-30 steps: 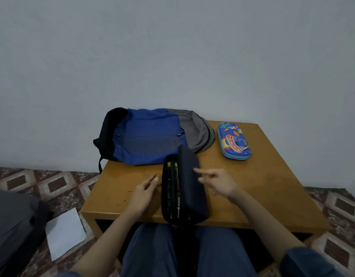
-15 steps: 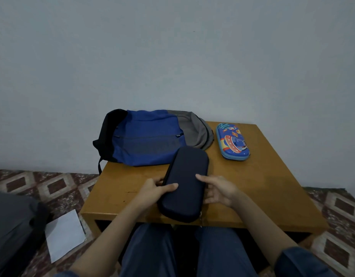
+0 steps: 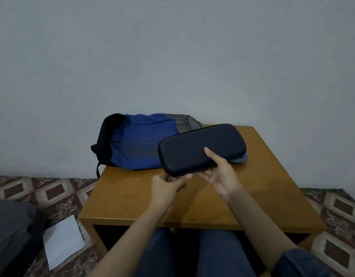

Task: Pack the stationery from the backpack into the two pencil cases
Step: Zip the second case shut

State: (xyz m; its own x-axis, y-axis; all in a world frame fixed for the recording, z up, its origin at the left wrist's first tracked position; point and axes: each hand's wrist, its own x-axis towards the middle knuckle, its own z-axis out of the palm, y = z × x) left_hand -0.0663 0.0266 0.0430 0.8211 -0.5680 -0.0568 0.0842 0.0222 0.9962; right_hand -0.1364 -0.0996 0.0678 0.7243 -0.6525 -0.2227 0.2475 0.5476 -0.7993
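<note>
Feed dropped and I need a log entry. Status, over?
Right grip holds the dark pencil case, lid down, above the table. Left grip pinches its zip pull. Second pencil case mostly hidden behind it. Nothing blocks the zip.

Matt dark pencil case (image 3: 200, 147); cloth backpack (image 3: 138, 144); smooth wooden table (image 3: 192, 202).

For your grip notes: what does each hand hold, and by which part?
The right hand grips the dark pencil case by its near long edge, thumb on top; the left hand pinches its zip pull, it seems.
</note>
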